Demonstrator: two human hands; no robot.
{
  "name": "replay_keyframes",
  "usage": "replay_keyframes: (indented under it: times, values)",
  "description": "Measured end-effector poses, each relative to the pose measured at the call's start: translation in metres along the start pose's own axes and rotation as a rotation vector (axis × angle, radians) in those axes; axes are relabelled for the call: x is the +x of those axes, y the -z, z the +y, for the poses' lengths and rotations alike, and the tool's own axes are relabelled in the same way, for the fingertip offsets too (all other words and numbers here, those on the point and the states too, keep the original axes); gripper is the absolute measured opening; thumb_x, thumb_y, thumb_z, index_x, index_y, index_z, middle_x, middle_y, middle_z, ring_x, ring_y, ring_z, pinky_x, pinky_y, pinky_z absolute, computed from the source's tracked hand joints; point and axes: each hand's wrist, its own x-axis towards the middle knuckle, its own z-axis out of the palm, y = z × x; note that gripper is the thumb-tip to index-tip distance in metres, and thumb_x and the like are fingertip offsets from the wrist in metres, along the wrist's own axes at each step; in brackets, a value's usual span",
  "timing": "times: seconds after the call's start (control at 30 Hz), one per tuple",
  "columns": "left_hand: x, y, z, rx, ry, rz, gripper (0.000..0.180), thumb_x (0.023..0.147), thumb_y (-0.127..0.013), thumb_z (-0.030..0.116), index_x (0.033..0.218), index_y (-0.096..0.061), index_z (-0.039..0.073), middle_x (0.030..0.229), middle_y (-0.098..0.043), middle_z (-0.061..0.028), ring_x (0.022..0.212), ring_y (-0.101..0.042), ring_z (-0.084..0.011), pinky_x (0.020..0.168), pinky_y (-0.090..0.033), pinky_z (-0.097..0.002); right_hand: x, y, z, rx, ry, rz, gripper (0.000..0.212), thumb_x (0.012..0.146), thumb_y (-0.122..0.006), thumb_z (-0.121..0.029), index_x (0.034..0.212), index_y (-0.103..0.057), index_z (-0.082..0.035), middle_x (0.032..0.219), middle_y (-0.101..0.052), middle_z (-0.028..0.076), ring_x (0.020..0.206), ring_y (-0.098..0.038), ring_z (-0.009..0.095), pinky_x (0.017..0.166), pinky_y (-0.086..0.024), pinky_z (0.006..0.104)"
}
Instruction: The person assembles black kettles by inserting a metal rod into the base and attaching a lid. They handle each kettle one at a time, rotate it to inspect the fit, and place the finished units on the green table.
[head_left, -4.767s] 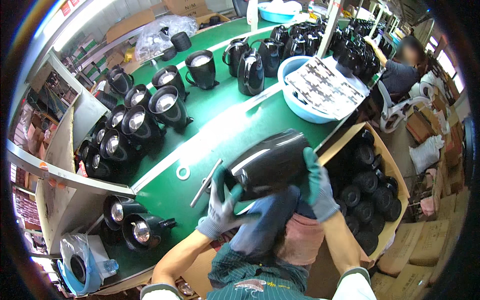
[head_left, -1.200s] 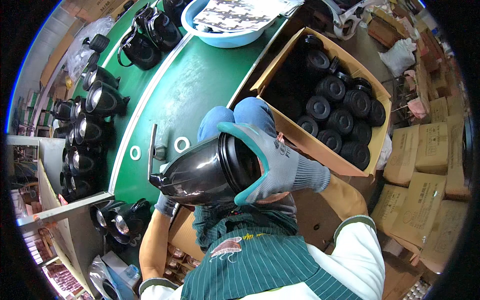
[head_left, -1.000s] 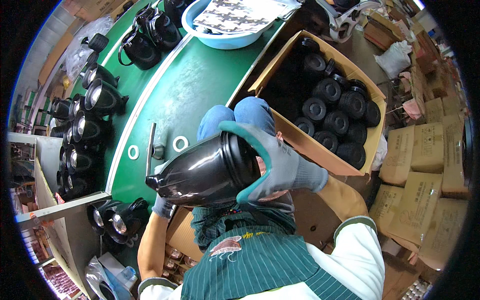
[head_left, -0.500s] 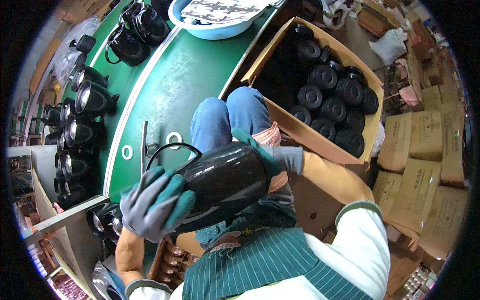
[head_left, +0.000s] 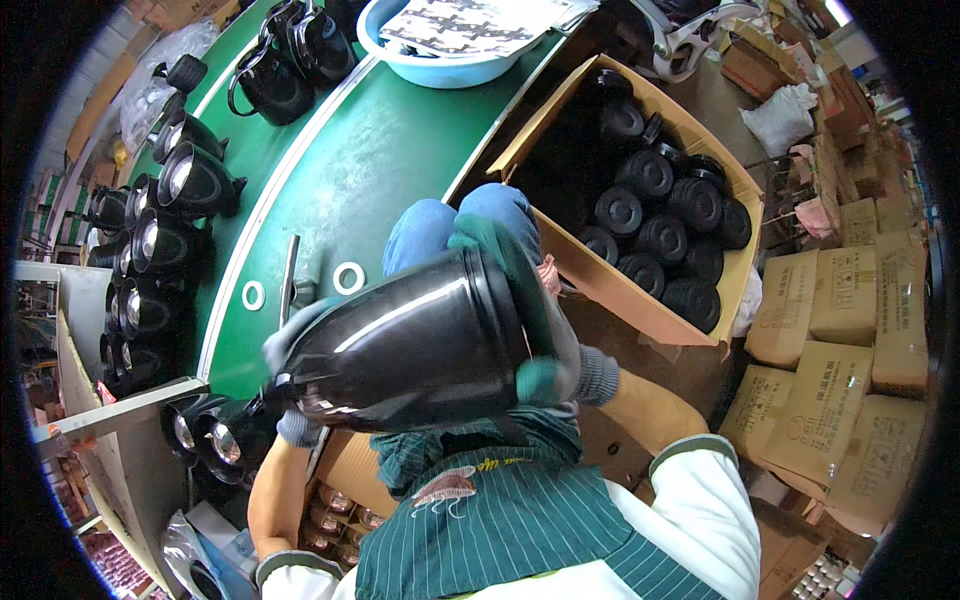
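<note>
A glossy black vacuum jug [head_left: 395,345] lies tilted across my lap, its narrower spout end toward the left and its wide ringed end toward the right. My left hand [head_left: 290,340], in a grey and teal glove, grips the spout end; most of its fingers are behind the jug. Around the wide end curls my gloved right hand [head_left: 545,310], blurred by motion, with a thumb on the near side. The jug's handle is out of sight. On the green bench beyond, two white rings [head_left: 348,278] lie on either side of an upright metal rod [head_left: 290,275].
An open carton [head_left: 620,315] of black round lids stands right of my knees. Black jugs [head_left: 165,240] line the bench's left side, with more at the back near a blue basin [head_left: 440,70]. Closed cartons [head_left: 790,400] are stacked at far right.
The jug has been turned about its length, so its handle no longer shows and its spout faces left. My left hand has slipped behind the spout end. Both hands still hold it.
</note>
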Motion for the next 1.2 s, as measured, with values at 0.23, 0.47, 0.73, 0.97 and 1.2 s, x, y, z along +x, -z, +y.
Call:
replay_keyframes:
  times: [0.23,0.47,0.73,0.97,1.2]
  values:
    - [0.012,0.046,0.02,0.436,-0.613,0.129,0.026,0.082,-0.074,0.014,0.105,-0.079,0.002,0.101,-0.078,-0.0126,0.095,-0.077,-0.0299,0.088,-0.061,-0.0388,-0.013,-0.033,0.037,0.362,-0.067,0.038,0.089,0.098,-0.063,-0.047,0.162,-0.023,0.0,0.168,-0.022,0.02,0.155,-0.022,0.039,0.126,-0.015,0.0556]
    - [-0.011,0.002,-0.008,-0.492,0.218,0.041,0.036,0.087,-0.07,0.017,0.115,-0.074,-0.005,0.1,-0.077,-0.0098,0.092,-0.073,-0.0177,0.087,-0.058,-0.0324,0.013,0.0,-0.007,0.191,0.176,0.096,0.109,0.088,-0.067,-0.064,0.162,-0.021,0.002,0.168,-0.015,0.029,0.155,-0.017,0.047,0.126,-0.018,0.0535]
    - [0.025,0.042,0.035,0.324,-0.551,0.196,0.031,0.079,-0.077,0.005,0.109,-0.075,-0.004,0.096,-0.078,-0.0179,0.09,-0.078,-0.0303,0.085,-0.062,-0.0384,0.02,-0.011,0.003,1.225,-0.421,0.021,0.069,0.109,-0.051,-0.022,0.164,-0.015,0.001,0.169,-0.023,0.02,0.154,-0.028,0.029,0.126,-0.022,0.0358]
    - [0.018,0.029,0.024,0.211,-0.495,0.215,0.033,0.081,-0.076,0.007,0.111,-0.074,-0.007,0.103,-0.077,-0.0209,0.096,-0.077,-0.0326,0.091,-0.06,-0.0404,0.077,0.024,-0.043,1.034,-0.191,0.069,0.069,0.11,-0.05,-0.035,0.163,-0.021,-0.002,0.166,-0.031,0.011,0.15,-0.032,0.021,0.124,-0.022,0.0321]
    - [0.012,0.028,0.02,0.136,-0.295,0.138,0.036,0.082,-0.078,0.017,0.109,-0.074,-0.006,0.101,-0.078,-0.0154,0.093,-0.077,-0.027,0.088,-0.059,-0.0363,0.06,0.019,-0.059,0.99,-0.311,0.133,0.085,0.099,-0.065,-0.051,0.154,-0.035,0.006,0.144,-0.054,0.015,0.134,-0.05,0.024,0.118,-0.034,0.0373]
